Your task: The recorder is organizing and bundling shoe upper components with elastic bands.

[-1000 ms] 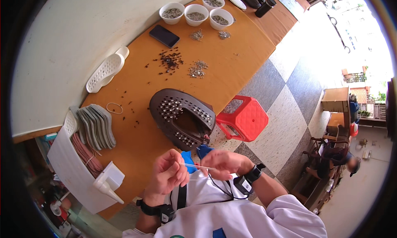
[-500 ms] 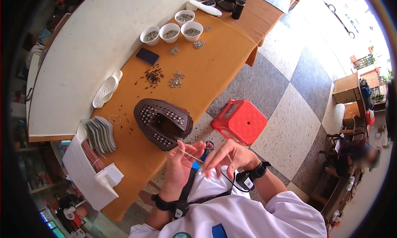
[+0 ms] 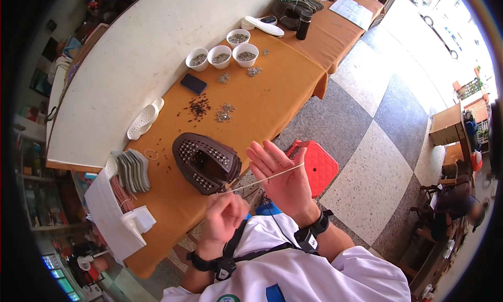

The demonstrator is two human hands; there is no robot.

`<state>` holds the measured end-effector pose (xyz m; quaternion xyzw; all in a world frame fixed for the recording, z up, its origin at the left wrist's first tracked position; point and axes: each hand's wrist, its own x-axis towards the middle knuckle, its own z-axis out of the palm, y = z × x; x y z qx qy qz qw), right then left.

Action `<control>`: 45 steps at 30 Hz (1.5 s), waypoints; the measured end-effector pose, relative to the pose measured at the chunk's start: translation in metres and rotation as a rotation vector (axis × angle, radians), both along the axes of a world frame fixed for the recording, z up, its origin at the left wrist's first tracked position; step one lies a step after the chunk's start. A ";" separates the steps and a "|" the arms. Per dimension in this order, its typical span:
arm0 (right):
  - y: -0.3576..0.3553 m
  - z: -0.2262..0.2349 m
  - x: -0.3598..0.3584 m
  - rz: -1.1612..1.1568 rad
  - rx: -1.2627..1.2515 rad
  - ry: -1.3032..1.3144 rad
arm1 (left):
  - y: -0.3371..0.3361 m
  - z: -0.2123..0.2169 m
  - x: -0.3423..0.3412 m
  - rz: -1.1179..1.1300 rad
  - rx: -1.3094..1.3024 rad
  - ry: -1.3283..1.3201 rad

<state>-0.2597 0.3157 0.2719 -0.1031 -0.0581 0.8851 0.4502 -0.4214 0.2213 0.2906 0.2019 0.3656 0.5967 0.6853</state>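
A thin pale rubber band (image 3: 262,181) is stretched taut between my two hands, above my lap by the table's near edge. My left hand (image 3: 224,214) is closed around its one end. At the other end the band catches on the thumb of my right hand (image 3: 283,176), whose palm faces up with the fingers stretched out. Just beyond my left hand lies a brown perforated shoe upper (image 3: 205,163), apparently several stacked, with silver studs in many of its holes. A similar pale loop (image 3: 151,154) rests on the table to its left.
On the orange-covered table (image 3: 277,87) are white cups (image 3: 245,55) of small metal parts, loose dark and silver pieces, a phone (image 3: 194,84), white soles (image 3: 145,118) and grey shoe parts (image 3: 133,171). A red stool (image 3: 320,171) stands beyond my right hand. A person sits far right.
My hands have moved apart, drawing the band out straight. The right hand has turned palm up and spread; the left has closed. The view has shifted slightly.
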 end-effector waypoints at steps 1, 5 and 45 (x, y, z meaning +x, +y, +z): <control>0.002 0.002 -0.002 -0.018 0.102 -0.069 | -0.005 -0.008 -0.003 -0.091 -0.091 -0.005; 0.008 -0.005 -0.003 -0.007 0.495 -0.216 | -0.008 -0.017 0.012 0.186 -0.009 -0.226; -0.013 -0.034 0.013 0.153 -0.023 0.013 | -0.030 -0.060 -0.024 -0.206 0.273 -0.308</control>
